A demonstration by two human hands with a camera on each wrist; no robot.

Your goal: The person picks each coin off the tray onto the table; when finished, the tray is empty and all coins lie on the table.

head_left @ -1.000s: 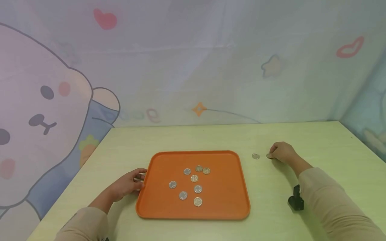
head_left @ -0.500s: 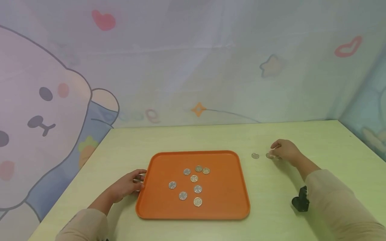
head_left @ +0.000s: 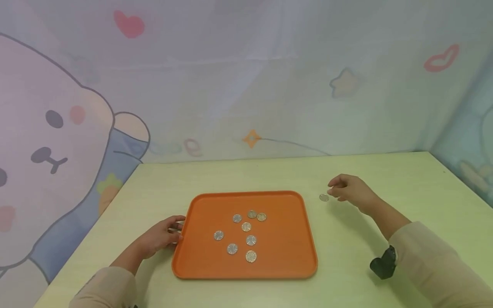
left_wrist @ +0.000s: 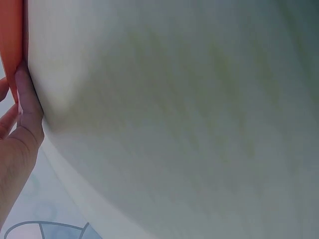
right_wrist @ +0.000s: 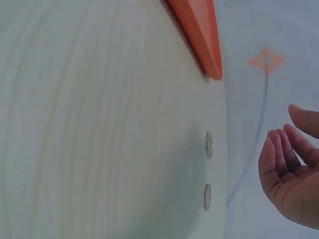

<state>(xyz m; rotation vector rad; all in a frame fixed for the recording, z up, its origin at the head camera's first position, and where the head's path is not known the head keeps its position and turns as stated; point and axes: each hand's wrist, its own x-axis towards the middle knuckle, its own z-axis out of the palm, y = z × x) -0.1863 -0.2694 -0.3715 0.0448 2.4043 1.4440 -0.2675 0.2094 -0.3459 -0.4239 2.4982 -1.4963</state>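
Observation:
In the head view, my left hand (head_left: 159,237) rests with its fingertips against the left edge of an orange tray (head_left: 285,252). The left wrist view shows the thumb (left_wrist: 29,97) along the tray's outer side. To the tray's right, my right hand (head_left: 352,192) hovers over the table, fingers loosely bent. The right wrist view shows a gap between thumb and fingers, with no coin visible there. Two coins lie on the table in that view, one coin (right_wrist: 209,145) nearer the tray and another coin (right_wrist: 207,196). From the head, only the coin (head_left: 324,197) shows; the hand hides the other.
Several silver coins, such as one coin (head_left: 251,256), lie spread inside the tray. A black wrist-worn device (head_left: 384,263) hangs by the right sleeve. Behind the pale table (head_left: 269,175) hangs a printed cloth backdrop (head_left: 231,85) with cartoon figures.
My right hand has moved from the farther coin up and left, toward the coin nearer the tray. Its fingers no longer touch the table. The left hand and tray stay put.

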